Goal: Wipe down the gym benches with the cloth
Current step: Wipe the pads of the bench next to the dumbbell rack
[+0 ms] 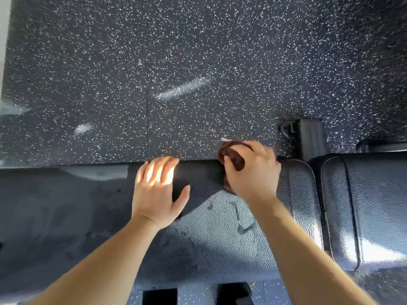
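Right hand (251, 170) has the brown cloth (233, 157) bunched up tight at the far edge of the bench pad (209, 227). Left hand (157, 190) lies flat and empty beside it. Cloth's probably soft and light, so a balled-up grip works.

The left hand (155, 192) lies flat, fingers spread, on the counter (66, 205); the right hand (251, 170) is closed, gripping the cloth (233, 156) at the counter's far edge.

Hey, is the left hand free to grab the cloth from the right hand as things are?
Probably yes: the left hand lies flat and empty on the bench pad, with only bare pad before the cloth bunched in the right hand.
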Motion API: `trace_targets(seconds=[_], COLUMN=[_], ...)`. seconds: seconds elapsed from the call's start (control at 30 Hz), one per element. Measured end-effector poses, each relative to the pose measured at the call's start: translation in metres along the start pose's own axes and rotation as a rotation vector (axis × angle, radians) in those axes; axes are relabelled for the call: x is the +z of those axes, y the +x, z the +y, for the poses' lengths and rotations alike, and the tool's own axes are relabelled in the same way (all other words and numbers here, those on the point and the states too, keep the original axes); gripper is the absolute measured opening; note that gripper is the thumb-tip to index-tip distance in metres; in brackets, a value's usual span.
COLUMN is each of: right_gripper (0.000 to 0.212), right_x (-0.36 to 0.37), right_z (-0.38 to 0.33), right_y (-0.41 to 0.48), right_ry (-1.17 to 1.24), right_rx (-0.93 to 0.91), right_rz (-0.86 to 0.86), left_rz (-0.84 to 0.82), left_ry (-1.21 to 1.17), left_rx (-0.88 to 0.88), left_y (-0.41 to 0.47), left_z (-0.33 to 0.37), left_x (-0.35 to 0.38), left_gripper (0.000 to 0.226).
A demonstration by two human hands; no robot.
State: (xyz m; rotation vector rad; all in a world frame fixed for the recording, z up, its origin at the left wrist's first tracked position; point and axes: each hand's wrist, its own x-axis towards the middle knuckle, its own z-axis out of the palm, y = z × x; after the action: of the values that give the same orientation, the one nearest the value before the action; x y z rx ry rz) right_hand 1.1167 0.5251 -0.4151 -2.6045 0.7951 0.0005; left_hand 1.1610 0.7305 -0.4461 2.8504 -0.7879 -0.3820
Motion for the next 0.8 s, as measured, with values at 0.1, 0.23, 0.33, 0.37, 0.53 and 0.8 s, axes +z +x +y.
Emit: trace_targets(seconds=[0.1, 0.23, 0.33, 0.37, 0.53, 0.8], right_gripper=[0.020, 0.022, 0.022, 0.022, 0.020, 0.023], right_x=[0.011, 0.021, 0.017, 0.014, -0.002, 0.008], right_z=[-0.031, -0.049, -0.038, -0.033, 0.010, 0.004], right_y=[-0.002, -0.007, -0.013, -0.015, -0.029, -0.057], right_ry=[0.030, 0.034, 0.047, 0.043, 0.010, 0.000], right_rx=[-0.066, -0.136, -0.160, -0.164, -0.124, -0.141], right_rz=[-0.067, -0.119, -0.095, -0.090, 0.018, 0.106], left_rz=[-0.014, -0.009, 0.010, 0.024, 0.057, 0.039], left_ry=[0.012, 0.013, 0.010, -0.002, -0.064, -0.035], left_rx=[0.001, 0.007, 0.020, 0.023, 0.001, -0.023], left_y=[0.002, 0.004, 0.002, 0.002, 0.001, 0.002], left_z=[0.000, 0.001, 0.000, 0.001, 0.003, 0.003], left_x=[-0.001, -0.002, -0.002, -0.002, -0.002, -0.001], left_gripper=[0.060, 0.058, 0.058, 0.058, 0.058, 0.062])
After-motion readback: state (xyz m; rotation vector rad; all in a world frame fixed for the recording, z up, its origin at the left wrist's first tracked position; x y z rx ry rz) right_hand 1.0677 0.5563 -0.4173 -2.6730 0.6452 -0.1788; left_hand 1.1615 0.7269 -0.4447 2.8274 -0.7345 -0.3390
